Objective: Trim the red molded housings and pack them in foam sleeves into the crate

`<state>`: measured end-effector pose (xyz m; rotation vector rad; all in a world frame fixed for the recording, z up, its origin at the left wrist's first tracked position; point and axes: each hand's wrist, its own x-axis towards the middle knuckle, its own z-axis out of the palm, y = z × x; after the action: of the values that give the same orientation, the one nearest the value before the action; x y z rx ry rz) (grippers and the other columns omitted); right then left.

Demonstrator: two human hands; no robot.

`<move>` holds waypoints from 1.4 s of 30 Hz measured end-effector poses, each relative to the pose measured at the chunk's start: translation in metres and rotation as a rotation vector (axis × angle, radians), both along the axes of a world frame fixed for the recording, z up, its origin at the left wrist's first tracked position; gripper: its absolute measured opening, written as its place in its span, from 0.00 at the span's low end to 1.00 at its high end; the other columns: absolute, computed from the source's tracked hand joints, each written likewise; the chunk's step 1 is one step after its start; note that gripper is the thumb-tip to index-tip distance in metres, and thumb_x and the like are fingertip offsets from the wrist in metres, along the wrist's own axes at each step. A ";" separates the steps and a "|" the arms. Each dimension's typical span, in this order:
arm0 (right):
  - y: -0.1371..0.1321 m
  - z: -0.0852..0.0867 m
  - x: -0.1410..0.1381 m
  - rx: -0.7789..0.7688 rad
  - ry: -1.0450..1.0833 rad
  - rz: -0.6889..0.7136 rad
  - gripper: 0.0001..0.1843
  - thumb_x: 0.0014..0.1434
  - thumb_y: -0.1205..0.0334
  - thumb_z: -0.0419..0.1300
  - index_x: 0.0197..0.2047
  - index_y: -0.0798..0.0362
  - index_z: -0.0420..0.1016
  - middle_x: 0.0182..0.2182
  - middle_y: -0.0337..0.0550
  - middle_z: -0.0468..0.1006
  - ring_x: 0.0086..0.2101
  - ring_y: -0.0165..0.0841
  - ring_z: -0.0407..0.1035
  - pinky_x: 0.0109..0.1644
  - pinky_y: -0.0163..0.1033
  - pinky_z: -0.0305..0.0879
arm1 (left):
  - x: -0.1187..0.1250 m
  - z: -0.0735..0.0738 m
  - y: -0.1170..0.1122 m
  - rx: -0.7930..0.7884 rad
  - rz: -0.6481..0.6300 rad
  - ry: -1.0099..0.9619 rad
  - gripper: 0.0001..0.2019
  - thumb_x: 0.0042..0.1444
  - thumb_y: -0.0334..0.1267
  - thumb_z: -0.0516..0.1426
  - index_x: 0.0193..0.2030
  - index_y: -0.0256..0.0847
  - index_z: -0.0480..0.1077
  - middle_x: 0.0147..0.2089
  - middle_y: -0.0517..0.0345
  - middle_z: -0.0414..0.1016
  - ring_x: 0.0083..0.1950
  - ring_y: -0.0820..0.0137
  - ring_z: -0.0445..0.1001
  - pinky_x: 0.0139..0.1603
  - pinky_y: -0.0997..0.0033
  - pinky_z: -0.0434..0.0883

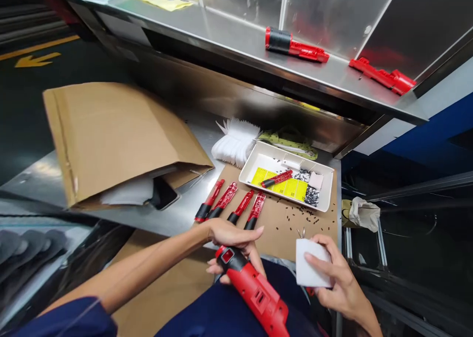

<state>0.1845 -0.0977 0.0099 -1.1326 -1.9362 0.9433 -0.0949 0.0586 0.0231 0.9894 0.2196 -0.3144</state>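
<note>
My left hand (pixel 232 243) grips the black front end of a red plastic tool body (pixel 254 290) that lies over my lap. My right hand (pixel 338 278) holds a white block (pixel 310 263) between thumb and fingers, just right of the tool. Metal tweezer tips (pixel 302 232) stick up behind the block. Several red and black tool parts (pixel 231 206) lie in a row on a brown mat (pixel 288 221) just beyond my left hand.
A white tray (pixel 325 199) holds a yellow label sheet, a red part and small dark screws. White pads (pixel 236 142) are stacked behind it. A cardboard box (pixel 111 135) lies at the left. Two red parts (pixel 295 46) rest on the metal shelf above.
</note>
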 end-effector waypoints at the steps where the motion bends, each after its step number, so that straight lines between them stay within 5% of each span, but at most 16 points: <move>1: -0.002 0.005 -0.008 0.029 -0.032 0.044 0.41 0.53 0.77 0.56 0.65 0.33 0.65 0.59 0.44 0.58 0.55 0.35 0.65 0.51 0.36 0.69 | 0.002 -0.001 0.001 -0.017 -0.021 -0.006 0.45 0.50 0.72 0.53 0.63 0.39 0.70 0.37 0.46 0.81 0.28 0.57 0.78 0.16 0.67 0.71; 6: -0.001 0.024 -0.026 0.194 -0.215 0.143 0.46 0.50 0.78 0.57 0.66 0.29 0.61 0.57 0.43 0.57 0.50 0.36 0.65 0.49 0.40 0.69 | 0.007 -0.008 -0.002 -0.254 -0.101 0.164 0.44 0.46 0.68 0.60 0.67 0.45 0.66 0.40 0.47 0.82 0.30 0.56 0.79 0.13 0.68 0.71; 13: -0.009 0.034 -0.021 0.272 -0.339 0.207 0.40 0.53 0.74 0.61 0.65 0.33 0.63 0.56 0.45 0.58 0.52 0.39 0.63 0.50 0.44 0.70 | 0.012 -0.003 -0.010 -0.245 -0.204 0.249 0.36 0.56 0.63 0.53 0.69 0.54 0.61 0.44 0.47 0.82 0.29 0.57 0.80 0.06 0.74 0.62; 20: -0.011 0.041 -0.024 0.296 -0.299 0.200 0.38 0.53 0.78 0.57 0.64 0.39 0.65 0.55 0.46 0.57 0.53 0.38 0.61 0.50 0.42 0.69 | 0.016 0.003 -0.012 -0.310 0.022 0.469 0.38 0.57 0.48 0.61 0.73 0.58 0.53 0.43 0.50 0.82 0.26 0.57 0.79 0.04 0.76 0.58; 28: -0.017 0.046 -0.023 0.340 -0.292 0.183 0.34 0.53 0.77 0.59 0.60 0.41 0.69 0.54 0.47 0.58 0.52 0.39 0.63 0.49 0.42 0.70 | 0.022 0.011 -0.010 -0.365 -0.083 0.456 0.34 0.58 0.48 0.60 0.71 0.57 0.57 0.41 0.54 0.83 0.21 0.61 0.77 0.01 0.76 0.56; 33: -0.019 0.047 -0.023 0.361 -0.302 0.155 0.35 0.52 0.77 0.58 0.60 0.40 0.70 0.54 0.46 0.59 0.52 0.39 0.63 0.48 0.41 0.71 | 0.023 0.014 -0.010 -0.454 0.213 0.568 0.35 0.59 0.58 0.56 0.72 0.56 0.56 0.38 0.52 0.81 0.20 0.60 0.76 0.01 0.74 0.54; 35: -0.019 0.047 -0.022 0.373 -0.321 0.161 0.36 0.52 0.76 0.60 0.62 0.39 0.68 0.53 0.46 0.59 0.51 0.39 0.63 0.48 0.41 0.71 | 0.022 0.015 -0.009 -0.398 0.153 0.545 0.36 0.57 0.52 0.61 0.71 0.59 0.56 0.39 0.53 0.82 0.22 0.58 0.77 0.02 0.75 0.56; 39: -0.020 0.047 -0.021 0.383 -0.320 0.101 0.40 0.50 0.77 0.57 0.64 0.37 0.66 0.55 0.48 0.58 0.52 0.41 0.63 0.48 0.42 0.71 | 0.022 0.014 -0.008 -0.282 -0.188 0.321 0.34 0.55 0.47 0.62 0.69 0.62 0.60 0.38 0.54 0.82 0.25 0.59 0.79 0.03 0.79 0.57; 42: -0.020 0.047 -0.024 0.378 -0.306 0.124 0.39 0.51 0.76 0.58 0.64 0.37 0.66 0.54 0.47 0.58 0.52 0.40 0.63 0.49 0.43 0.71 | 0.023 0.013 -0.009 -0.262 -0.230 0.312 0.34 0.56 0.48 0.62 0.70 0.62 0.59 0.38 0.53 0.82 0.24 0.60 0.78 0.03 0.80 0.56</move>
<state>0.1609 -0.1176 0.0566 -0.9839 -2.3311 0.4498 -0.0714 0.0496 0.0356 0.7033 0.3391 -0.6925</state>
